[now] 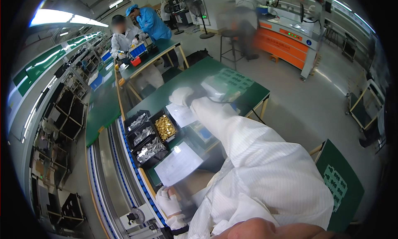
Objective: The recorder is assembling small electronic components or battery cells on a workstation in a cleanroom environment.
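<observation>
My right arm [253, 143], in a white striped sleeve, stretches across the green workbench [161, 87]. My right hand [182, 97], white-gloved and smeared by motion, is above the far end of a white paper sheet [181, 114]; its fingers are unclear. Close to the roller conveyor's edge, my left hand [168, 201] has its fingers curled in, and anything held there is hidden. Between the hands stand black bins: one holds brass-coloured parts [165, 128], others silvery metal parts [150, 149]. A second paper sheet [179, 163] lies beside them.
Blue-edged conveyor rails [108, 164] run along the left. A clear bag [213, 89] and green cut-out sheets [235, 81] lie on the bench's far right. Two people work at another bench [141, 64]. An orange machine [282, 44] and a stool [230, 44] stand beyond.
</observation>
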Motion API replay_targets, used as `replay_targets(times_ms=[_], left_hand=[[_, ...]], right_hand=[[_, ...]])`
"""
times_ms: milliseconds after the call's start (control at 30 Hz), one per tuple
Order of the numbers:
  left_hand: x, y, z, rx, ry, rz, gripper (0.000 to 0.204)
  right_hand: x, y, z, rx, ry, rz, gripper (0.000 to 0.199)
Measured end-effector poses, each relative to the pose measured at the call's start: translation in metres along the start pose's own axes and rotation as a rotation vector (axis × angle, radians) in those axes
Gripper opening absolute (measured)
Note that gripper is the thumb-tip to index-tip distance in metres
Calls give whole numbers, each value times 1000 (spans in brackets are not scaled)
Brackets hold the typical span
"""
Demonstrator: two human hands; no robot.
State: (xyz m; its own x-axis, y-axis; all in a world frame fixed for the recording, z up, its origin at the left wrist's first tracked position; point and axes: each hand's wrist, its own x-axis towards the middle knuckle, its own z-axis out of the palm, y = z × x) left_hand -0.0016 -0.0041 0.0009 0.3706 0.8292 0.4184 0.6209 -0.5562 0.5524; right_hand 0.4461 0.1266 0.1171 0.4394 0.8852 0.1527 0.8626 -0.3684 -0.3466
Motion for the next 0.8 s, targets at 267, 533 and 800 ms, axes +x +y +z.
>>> replay_targets(times_ms=[267,533,800], left_hand=[[5,4,1,22,1,72,15],[2,0,-1,38,35,137,6],[3,3,-2,31,40,118,6]], right_hand=[[15,23,13,-66,39,-48,49],[0,6,0,-312,-38,-156,34],[6,12,6,-205,-16,-102,49]])
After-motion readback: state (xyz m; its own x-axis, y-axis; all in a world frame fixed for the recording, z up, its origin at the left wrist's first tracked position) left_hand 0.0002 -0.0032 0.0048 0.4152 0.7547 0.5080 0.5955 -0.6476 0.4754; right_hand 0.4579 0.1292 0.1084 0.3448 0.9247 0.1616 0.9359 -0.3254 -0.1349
